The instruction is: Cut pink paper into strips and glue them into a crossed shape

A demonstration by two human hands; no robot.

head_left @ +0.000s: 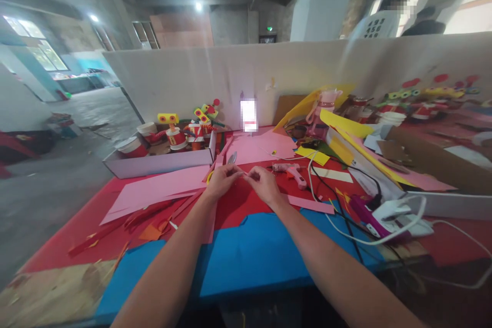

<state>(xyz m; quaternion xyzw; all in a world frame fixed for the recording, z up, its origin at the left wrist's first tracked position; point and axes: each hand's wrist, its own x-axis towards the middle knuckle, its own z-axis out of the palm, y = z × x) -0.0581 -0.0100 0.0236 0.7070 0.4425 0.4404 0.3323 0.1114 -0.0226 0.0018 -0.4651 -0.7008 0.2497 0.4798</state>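
My left hand [224, 180] and my right hand [263, 182] meet over the red table covering, thumbs and fingertips pinched together. Whatever lies between the fingertips is tiny, perhaps a thin pinkish bit, too small to name. Just behind my left hand, scissors [232, 158] show a metal blade and some yellow handle. To the right of my right hand lies a pink glue gun [295, 173]. A pink paper strip [313, 204] is near my right wrist. Larger pink sheets [157, 187] spread out left of my left hand.
A white box [165, 162] at left holds paper-cup figures [177, 138]. At right are a purple power strip [365, 218] with tangled cords and a box [453, 207] of coloured sheets. Blue sheets [253, 256] cover the front edge. A person [378, 23] is beyond the partition [184, 77].
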